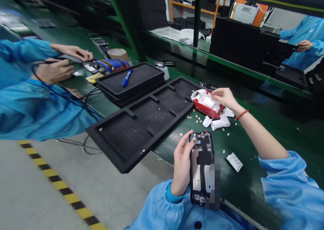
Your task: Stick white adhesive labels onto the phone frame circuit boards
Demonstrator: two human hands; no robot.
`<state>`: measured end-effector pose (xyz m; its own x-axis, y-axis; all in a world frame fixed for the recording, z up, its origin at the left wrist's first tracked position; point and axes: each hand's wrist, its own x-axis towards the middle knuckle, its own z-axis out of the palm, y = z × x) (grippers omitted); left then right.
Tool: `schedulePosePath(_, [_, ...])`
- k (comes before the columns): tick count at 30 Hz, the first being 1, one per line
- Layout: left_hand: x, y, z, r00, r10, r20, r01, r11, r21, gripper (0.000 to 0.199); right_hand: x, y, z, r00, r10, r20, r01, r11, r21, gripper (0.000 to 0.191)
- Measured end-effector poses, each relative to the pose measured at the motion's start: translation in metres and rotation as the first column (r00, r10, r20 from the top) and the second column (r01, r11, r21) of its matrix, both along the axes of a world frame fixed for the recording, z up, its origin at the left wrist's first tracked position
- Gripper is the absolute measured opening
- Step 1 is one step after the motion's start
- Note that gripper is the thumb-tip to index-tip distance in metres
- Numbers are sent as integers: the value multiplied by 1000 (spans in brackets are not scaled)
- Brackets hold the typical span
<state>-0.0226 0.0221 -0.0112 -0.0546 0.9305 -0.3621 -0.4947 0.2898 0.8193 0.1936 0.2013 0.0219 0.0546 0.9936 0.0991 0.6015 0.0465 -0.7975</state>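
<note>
Far left: a co-worker's hands (57, 70). Next, a blue marker (127, 78) on stacked black trays (145, 75); a long tray (141, 122) beside them. My left hand (182, 161): fingers clamped on the opened phone (203, 158), near my body. Beyond it, a red box (206, 110) heaped with white paper (208, 102). My right hand (224, 96): fingertips at the paper; pinched or not, cannot tell. White card (235, 162) on the bench (243, 186).

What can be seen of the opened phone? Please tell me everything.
The opened phone is slim, dark and round-cornered, its inside facing the camera. Circuit parts and a small blue patch show at the upper end; below lie a black covering and silvery, metal-looking areas split by a dark strip, then more small parts. The left hand grips its left side, fingers at the upper left. Pixelated squares hide part of its right side.
</note>
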Motion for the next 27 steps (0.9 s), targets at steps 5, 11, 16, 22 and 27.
schedulePosePath(5, [5, -1, 7, 996, -40, 84, 48, 994, -100, 55, -5, 3, 2, 997, -60, 54, 57, 997, 55, 12])
schedulePosePath(11, [4, 2, 5, 989, -78, 124, 104, 970, -220, 55, -11, -4, 14, 998, -61, 16, 58, 987, 148, 4])
schedulePosePath(16, [10, -1, 8, 963, -147, 225, 204, 946, -253, 45, -23, -99, 40, 995, -94, 29, 76, 922, 381, 8])
schedulePosePath(22, [22, -22, 18, 969, -230, 94, 225, 972, 65, 48, -56, -232, 37, 964, -244, 104, 187, 904, 385, 8])
schedulePosePath(27, [27, -37, 26, 956, -254, -145, 283, 929, 236, 36, -69, -253, 17, 951, -272, -145, 303, 911, 278, 13])
